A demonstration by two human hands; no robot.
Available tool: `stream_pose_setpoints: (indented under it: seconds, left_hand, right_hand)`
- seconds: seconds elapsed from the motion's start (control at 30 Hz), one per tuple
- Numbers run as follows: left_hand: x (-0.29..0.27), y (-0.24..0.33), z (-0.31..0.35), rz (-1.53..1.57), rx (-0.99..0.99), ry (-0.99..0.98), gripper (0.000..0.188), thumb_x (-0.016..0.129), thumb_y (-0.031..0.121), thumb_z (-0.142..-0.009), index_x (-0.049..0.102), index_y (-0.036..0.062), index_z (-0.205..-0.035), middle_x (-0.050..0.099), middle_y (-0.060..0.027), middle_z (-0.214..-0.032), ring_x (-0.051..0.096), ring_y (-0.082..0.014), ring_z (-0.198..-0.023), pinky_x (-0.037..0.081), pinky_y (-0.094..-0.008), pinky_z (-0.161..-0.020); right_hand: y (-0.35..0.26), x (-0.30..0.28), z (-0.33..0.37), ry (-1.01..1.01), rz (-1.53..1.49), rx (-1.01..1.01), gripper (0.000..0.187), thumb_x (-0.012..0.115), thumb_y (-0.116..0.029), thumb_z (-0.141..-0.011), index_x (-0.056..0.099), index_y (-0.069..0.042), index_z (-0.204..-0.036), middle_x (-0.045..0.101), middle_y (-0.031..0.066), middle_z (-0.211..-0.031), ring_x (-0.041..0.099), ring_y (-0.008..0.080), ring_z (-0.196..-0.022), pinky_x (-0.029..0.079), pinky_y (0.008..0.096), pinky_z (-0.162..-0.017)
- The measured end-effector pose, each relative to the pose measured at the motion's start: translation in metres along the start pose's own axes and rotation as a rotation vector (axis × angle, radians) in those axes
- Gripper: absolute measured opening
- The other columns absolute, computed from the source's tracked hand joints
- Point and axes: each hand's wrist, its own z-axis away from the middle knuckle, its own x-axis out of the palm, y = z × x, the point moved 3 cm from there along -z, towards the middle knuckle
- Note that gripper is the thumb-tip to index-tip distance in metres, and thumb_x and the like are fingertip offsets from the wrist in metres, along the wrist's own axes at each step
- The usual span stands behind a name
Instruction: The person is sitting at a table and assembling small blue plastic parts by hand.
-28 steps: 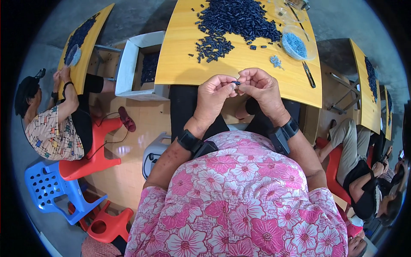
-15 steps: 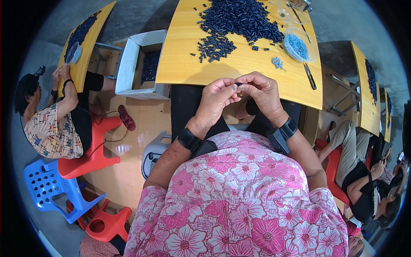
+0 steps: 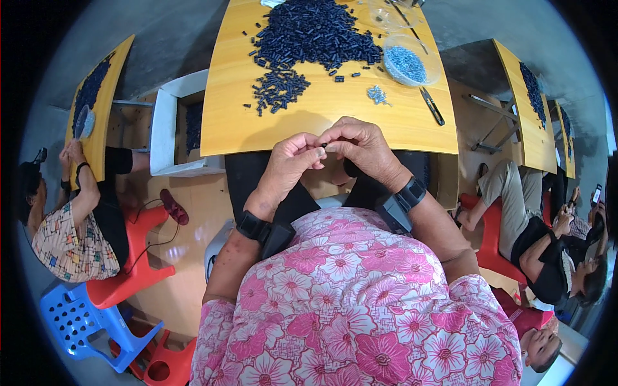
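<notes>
In front of the table's near edge, my left hand and my right hand meet with thumbs and fingertips pinched. Between them shows a small black plastic piece, mostly covered by the fingers. On the yellow table beyond lies a large heap of short black cylindrical pieces. A smaller group of black pieces sits nearer me on the left. To the right, a clear plastic bowl holds many tiny light-blue bits. A few similar bits lie loose beside it.
A slim black tool lies at the table's right. Another clear dish stands at the back. Left of the table, an open white box sits low. Seated people work at side tables; red and blue stools are at the left.
The whole view has shifted, so the table and its contents appear further left and my hands slightly lower. Both hands keep pinching the small black piece together.
</notes>
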Motion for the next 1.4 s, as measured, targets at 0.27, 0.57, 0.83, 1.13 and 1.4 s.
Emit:
stream_pose_setpoints:
  seconds: [0.27, 0.57, 0.83, 1.13, 1.4]
  left_hand:
    - [0.003, -0.002, -0.010, -0.303, 0.159, 0.138, 0.012, 0.060, 0.007, -0.089, 0.061, 0.0002, -0.098, 0.062, -0.0009, -0.083, 0.057, -0.0065, -0.073, 0.048, -0.0203, -0.068]
    - [0.000, -0.007, -0.012, -0.314, 0.134, 0.148, 0.011, 0.060, 0.006, -0.089, 0.061, 0.0001, -0.098, 0.062, -0.0008, -0.084, 0.057, -0.0061, -0.074, 0.048, -0.0203, -0.069]
    - [-0.002, -0.009, -0.012, -0.292, 0.132, 0.140, 0.012, 0.060, 0.007, -0.090, 0.061, 0.0000, -0.099, 0.062, -0.0009, -0.084, 0.057, -0.0064, -0.075, 0.049, -0.0209, -0.071]
    - [-0.001, -0.008, -0.012, -0.286, 0.131, 0.150, 0.012, 0.061, 0.008, -0.090, 0.061, 0.0001, -0.099, 0.062, -0.0006, -0.084, 0.057, -0.0062, -0.075, 0.049, -0.0207, -0.071]
    - [-0.002, -0.010, -0.011, -0.258, 0.151, 0.147, 0.012, 0.061, 0.007, -0.089, 0.061, 0.0000, -0.099, 0.062, -0.0001, -0.083, 0.057, -0.0057, -0.074, 0.048, -0.0202, -0.070]
  right_hand:
    - [0.054, -0.087, 0.018, 0.596, 0.565, 0.117, 0.011, 0.066, -0.010, -0.077, 0.068, -0.002, -0.084, 0.063, 0.0133, -0.078, 0.062, 0.0270, -0.071, 0.050, 0.0341, -0.068]
    - [0.059, -0.104, 0.005, 0.527, 0.779, 0.115, 0.010, 0.062, -0.010, -0.077, 0.069, -0.004, -0.082, 0.062, 0.0163, -0.077, 0.062, 0.0326, -0.072, 0.050, 0.0380, -0.066]
    - [0.057, -0.102, 0.002, 0.490, 0.880, 0.127, 0.009, 0.057, -0.008, -0.076, 0.066, -0.005, -0.078, 0.060, 0.0169, -0.078, 0.061, 0.0361, -0.075, 0.049, 0.0428, -0.068]
    - [0.059, -0.104, 0.002, 0.372, 0.945, 0.013, 0.008, 0.058, -0.009, -0.078, 0.056, -0.002, -0.073, 0.058, 0.0177, -0.078, 0.059, 0.0384, -0.073, 0.048, 0.0447, -0.066]
    - [0.048, -0.098, 0.005, 0.278, 0.981, -0.014, 0.009, 0.057, -0.009, -0.079, 0.054, -0.002, -0.075, 0.058, 0.0174, -0.078, 0.060, 0.0373, -0.071, 0.050, 0.0435, -0.064]
